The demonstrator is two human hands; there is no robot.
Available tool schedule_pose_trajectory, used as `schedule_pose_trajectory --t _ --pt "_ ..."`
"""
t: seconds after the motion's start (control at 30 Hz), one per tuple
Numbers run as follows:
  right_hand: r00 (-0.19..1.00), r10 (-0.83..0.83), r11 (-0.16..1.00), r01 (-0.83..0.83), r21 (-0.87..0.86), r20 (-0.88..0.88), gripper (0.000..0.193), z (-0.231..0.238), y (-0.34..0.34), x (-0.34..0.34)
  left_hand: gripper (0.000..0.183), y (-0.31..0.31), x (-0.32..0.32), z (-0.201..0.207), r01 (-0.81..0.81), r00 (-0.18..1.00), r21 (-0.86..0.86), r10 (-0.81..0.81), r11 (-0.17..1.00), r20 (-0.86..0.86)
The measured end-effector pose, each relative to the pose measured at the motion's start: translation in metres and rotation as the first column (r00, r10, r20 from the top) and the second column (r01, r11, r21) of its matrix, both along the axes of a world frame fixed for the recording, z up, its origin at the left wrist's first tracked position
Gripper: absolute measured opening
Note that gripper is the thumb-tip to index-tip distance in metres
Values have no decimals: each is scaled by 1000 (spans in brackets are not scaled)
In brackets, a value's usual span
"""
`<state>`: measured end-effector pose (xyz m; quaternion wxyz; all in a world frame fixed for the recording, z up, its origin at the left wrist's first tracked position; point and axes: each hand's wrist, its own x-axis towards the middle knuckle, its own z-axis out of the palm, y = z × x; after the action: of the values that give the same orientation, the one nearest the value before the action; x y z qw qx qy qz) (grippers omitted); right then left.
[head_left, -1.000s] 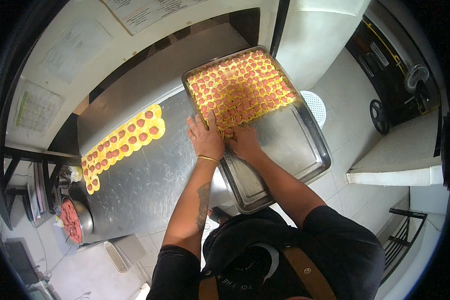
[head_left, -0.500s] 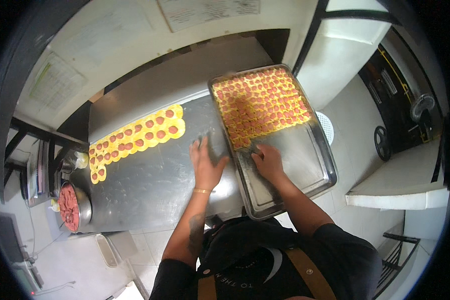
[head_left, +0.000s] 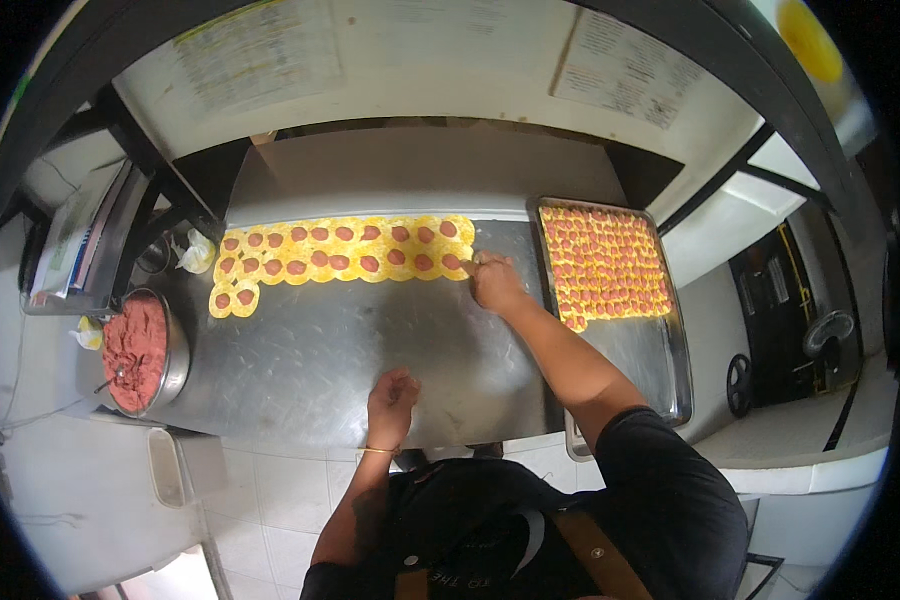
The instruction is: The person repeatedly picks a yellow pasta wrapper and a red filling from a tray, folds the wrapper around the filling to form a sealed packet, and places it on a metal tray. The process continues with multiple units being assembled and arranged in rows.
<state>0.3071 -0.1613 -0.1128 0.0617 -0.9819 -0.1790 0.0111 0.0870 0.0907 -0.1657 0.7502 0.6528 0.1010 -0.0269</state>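
Note:
Two overlapping rows of round yellow dough wrappers (head_left: 355, 262), each topped with a dab of pink minced filling, lie along the far side of the metal table. Two more sit below their left end. My right hand (head_left: 495, 284) reaches to the right end of the rows, its fingertips pinched at the edge of the last lower wrapper. Nearer my body, my left hand (head_left: 394, 404) hovers over the table with its fingers curled in, and nothing shows in it. To the right, a metal tray (head_left: 635, 375) holds many small yellow pieces topped with pink filling, packed in close rows.
A steel bowl (head_left: 177, 352) of pink minced filling (head_left: 135, 350) stands at the table's left end, a utensil handle in it. Behind it are a plastic bag (head_left: 198, 252) and a rack of folders (head_left: 95, 235). A wall panel (head_left: 450, 75) rises behind the table (head_left: 280, 370).
My right hand has moved from the tray to the right end of the wrapper rows. The left hand has drawn back toward me and its fingers have curled. The view has swung left.

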Motion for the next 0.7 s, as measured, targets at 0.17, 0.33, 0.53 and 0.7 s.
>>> schedule_pose_trajectory --t 0.17,0.33,0.53,0.7 --pt "996 86 966 -93 -243 -38 24 -3 12 -6 32 13 14 10 117 990 -46 -120 992 -79" --pt "910 292 945 -229 -233 293 30 -17 30 -64 29 -15 39 -19 98 958 -493 -216 864 -189" --pt "963 216 969 -231 85 163 27 46 68 -145 32 -44 60 -18 -34 948 -657 -184 753 -260" --pt "958 170 889 -251 383 233 20 57 31 -190 35 -50 33 35 -29 978 -800 -147 599 -146"
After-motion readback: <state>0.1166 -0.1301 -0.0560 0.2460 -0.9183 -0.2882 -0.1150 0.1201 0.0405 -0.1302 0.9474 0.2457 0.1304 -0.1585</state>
